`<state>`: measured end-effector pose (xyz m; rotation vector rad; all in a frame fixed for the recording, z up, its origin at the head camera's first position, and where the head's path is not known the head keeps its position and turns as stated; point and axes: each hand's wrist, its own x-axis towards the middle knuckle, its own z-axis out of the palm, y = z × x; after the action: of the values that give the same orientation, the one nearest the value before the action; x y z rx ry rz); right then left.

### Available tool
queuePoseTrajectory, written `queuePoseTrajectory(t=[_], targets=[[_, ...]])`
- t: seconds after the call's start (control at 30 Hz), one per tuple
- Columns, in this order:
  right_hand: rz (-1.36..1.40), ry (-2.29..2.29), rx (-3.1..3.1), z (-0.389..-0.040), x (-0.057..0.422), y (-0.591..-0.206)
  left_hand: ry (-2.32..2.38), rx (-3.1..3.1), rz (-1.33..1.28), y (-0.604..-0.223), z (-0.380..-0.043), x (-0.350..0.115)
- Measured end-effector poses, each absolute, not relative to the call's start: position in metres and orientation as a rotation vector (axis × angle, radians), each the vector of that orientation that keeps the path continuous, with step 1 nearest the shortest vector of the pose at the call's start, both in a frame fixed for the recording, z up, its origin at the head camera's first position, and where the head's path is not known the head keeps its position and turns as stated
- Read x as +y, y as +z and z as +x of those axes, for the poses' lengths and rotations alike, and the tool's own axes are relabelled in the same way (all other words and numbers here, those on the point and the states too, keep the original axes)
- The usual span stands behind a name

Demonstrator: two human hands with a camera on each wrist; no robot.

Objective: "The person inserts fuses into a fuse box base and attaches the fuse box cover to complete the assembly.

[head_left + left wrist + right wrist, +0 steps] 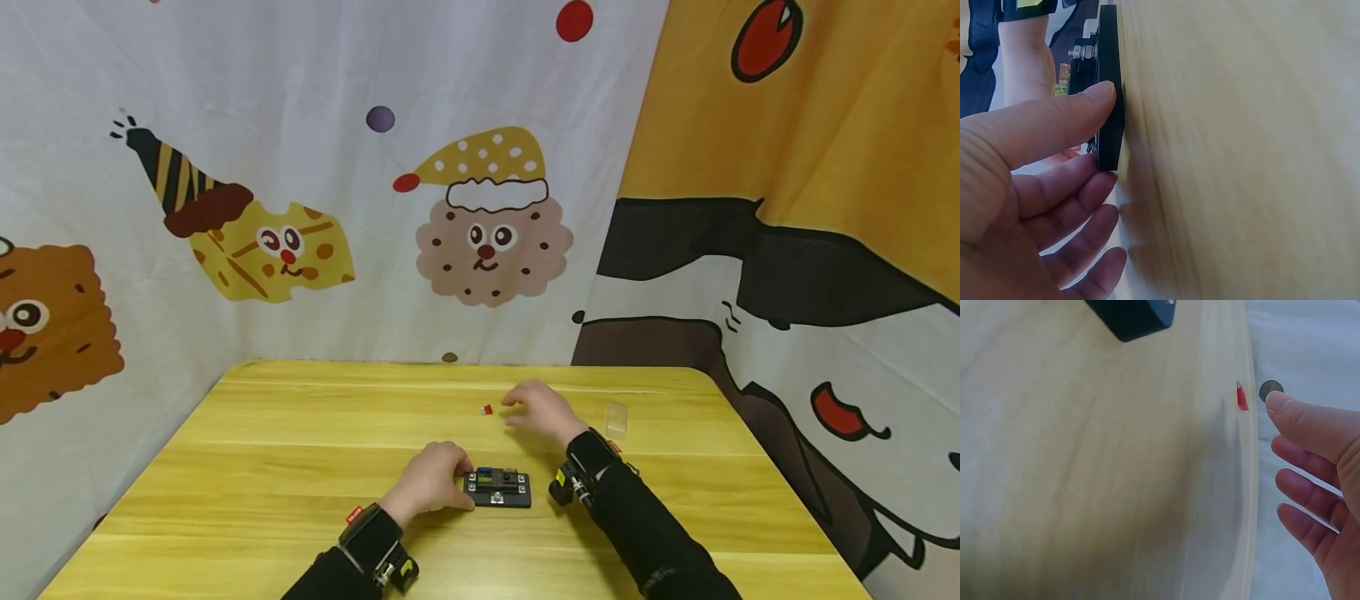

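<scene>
So the left hand (433, 480) has a small black board (497, 490) by its left end, pinched between thumb and fingers, and the board is lying flat on the wooden table (300, 467). It's got shiny metal-looking bits near both ends plus some green and blue parts on top. The right hand (544, 410) is out past the board, fingers loose and apart with a decent gap to the thumb, and its fingertips are pretty near a tiny red piece (487, 410) on the table but not touching it. That red piece has thin prongs at 1 end. On the other side of the right hand I can see a clear box (617, 420), and behind everything hangs a cloth (315, 83) printed with cartoon snacks
</scene>
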<state>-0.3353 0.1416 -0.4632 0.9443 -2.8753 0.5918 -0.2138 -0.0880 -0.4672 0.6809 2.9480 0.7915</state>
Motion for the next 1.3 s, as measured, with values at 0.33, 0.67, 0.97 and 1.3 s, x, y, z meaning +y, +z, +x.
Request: queuePoseTrajectory(t=[0.33,0.67,0.97,1.3], targets=[[0.981,0.507,-2.899,-0.347,0.135,-0.463,0.778,2.947,0.691,-0.469,-0.215,-0.088],[1.018,0.478,-2.926,-0.356,0.134,-0.465,0.795,2.929,0.673,-0.467,-0.215,-0.088],[1.047,0.394,-2.939,-0.362,0.124,-0.465,0.798,2.932,0.669,-0.467,-0.214,-0.089],[1.071,0.367,-2.901,-0.369,0.116,-0.473,0.796,2.939,0.691,-0.467,-0.214,-0.089]])
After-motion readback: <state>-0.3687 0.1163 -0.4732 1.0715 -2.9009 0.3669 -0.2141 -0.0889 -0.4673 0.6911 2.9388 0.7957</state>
